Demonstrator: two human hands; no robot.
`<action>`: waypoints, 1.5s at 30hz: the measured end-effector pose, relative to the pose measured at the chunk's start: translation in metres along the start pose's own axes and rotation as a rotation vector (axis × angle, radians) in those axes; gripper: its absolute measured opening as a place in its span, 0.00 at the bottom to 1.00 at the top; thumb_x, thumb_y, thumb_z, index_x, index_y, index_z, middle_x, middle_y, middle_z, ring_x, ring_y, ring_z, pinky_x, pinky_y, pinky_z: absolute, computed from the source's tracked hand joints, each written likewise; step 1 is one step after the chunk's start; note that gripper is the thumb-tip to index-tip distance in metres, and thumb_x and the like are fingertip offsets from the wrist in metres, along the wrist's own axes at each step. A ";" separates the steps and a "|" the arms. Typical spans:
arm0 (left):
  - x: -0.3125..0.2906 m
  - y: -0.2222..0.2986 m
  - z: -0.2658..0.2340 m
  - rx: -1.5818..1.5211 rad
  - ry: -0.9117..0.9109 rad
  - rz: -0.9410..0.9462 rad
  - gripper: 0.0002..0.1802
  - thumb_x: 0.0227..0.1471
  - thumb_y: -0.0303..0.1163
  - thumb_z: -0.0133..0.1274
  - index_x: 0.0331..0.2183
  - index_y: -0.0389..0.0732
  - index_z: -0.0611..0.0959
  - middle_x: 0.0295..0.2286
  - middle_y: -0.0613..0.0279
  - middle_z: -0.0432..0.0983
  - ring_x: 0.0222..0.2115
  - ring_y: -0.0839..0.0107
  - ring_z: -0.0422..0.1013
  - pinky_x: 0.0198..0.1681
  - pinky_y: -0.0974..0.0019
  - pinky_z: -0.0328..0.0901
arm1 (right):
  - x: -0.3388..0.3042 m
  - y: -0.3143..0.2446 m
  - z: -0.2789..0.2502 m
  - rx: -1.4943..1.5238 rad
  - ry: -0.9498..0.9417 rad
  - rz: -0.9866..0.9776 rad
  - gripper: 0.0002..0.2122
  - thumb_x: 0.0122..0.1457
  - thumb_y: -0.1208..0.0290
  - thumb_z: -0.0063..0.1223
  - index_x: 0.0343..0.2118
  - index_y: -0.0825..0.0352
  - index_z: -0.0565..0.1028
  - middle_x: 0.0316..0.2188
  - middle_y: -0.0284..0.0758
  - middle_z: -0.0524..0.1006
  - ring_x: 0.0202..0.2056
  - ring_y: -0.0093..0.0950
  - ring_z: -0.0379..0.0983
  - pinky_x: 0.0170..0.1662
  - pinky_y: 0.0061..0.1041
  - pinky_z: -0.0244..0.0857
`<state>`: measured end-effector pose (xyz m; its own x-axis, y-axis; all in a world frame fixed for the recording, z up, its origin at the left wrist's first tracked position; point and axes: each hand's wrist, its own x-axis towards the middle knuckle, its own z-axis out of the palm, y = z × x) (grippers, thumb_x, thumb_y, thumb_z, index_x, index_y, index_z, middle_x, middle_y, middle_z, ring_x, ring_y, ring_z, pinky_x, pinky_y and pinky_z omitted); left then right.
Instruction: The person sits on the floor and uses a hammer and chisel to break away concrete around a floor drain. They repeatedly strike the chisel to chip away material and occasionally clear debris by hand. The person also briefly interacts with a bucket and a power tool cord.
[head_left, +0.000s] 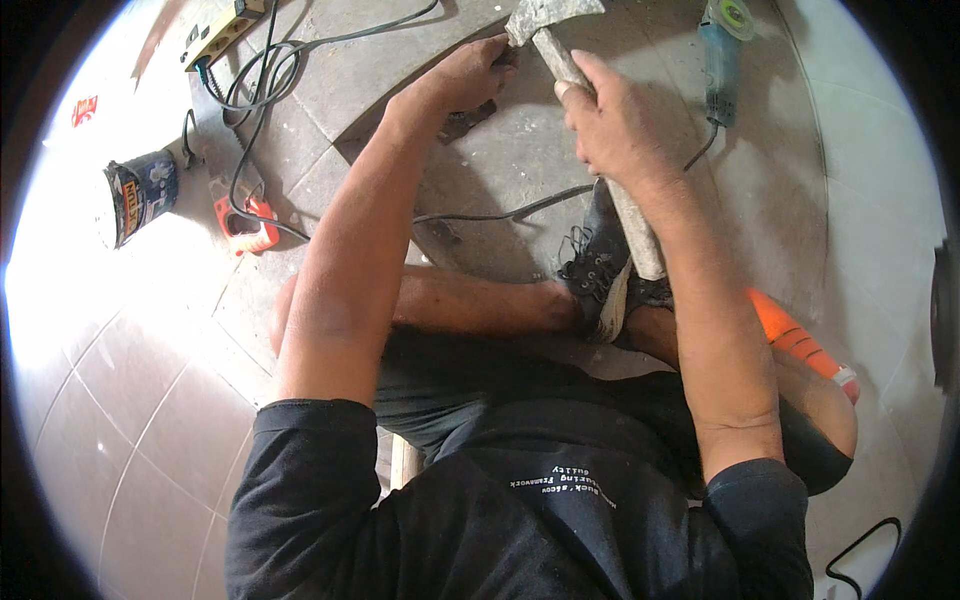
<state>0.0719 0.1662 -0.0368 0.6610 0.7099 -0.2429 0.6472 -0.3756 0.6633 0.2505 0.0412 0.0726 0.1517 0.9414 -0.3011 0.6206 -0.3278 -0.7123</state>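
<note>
In the head view, a hatchet (557, 58) is held out above the floor (500, 255), slanting from upper left to lower right. Its pale handle (637, 228) is rough and blotched, with the lower end by a black shoe (597, 270); the broad, whitish-grey head (556, 11) lies at the top edge of the view. The right hand (618, 125) has a closed grip around the handle, thumb along its upper part. The left hand (472, 75) is curled in a narrow grip beside the head; whether it holds anything, I cannot tell.
</note>
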 end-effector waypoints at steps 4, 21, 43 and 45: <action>0.014 0.017 -0.004 -0.037 -0.174 -0.188 0.21 0.60 0.38 0.55 0.52 0.39 0.79 0.37 0.48 0.83 0.39 0.52 0.79 0.45 0.51 0.72 | 0.003 -0.029 -0.033 0.216 0.050 0.084 0.20 0.71 0.65 0.46 0.61 0.71 0.66 0.26 0.32 0.75 0.20 0.17 0.73 0.18 0.20 0.68; -0.018 -0.004 0.001 -0.322 0.056 -0.158 0.18 0.61 0.43 0.58 0.42 0.37 0.83 0.32 0.57 0.81 0.34 0.68 0.75 0.40 0.58 0.70 | 0.001 -0.036 -0.069 0.483 0.074 0.211 0.18 0.71 0.65 0.47 0.60 0.67 0.65 0.34 0.45 0.77 0.28 0.33 0.78 0.30 0.34 0.75; -0.004 0.018 0.021 -0.923 0.040 -0.349 0.20 0.60 0.40 0.60 0.48 0.38 0.84 0.38 0.59 0.83 0.37 0.70 0.77 0.43 0.62 0.70 | -0.010 0.008 0.004 0.047 0.132 0.002 0.15 0.66 0.64 0.51 0.46 0.73 0.70 0.30 0.55 0.79 0.33 0.55 0.79 0.39 0.51 0.72; -0.004 -0.033 0.023 -0.795 0.049 -0.438 0.16 0.62 0.40 0.58 0.45 0.40 0.85 0.33 0.62 0.82 0.32 0.72 0.75 0.38 0.63 0.69 | -0.010 -0.010 0.010 0.049 0.022 0.017 0.16 0.66 0.65 0.50 0.47 0.74 0.70 0.29 0.55 0.79 0.34 0.54 0.80 0.40 0.50 0.73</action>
<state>0.0560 0.1620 -0.0738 0.3888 0.7237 -0.5703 0.3722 0.4428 0.8157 0.2356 0.0343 0.0764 0.1793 0.9371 -0.2996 0.5791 -0.3467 -0.7378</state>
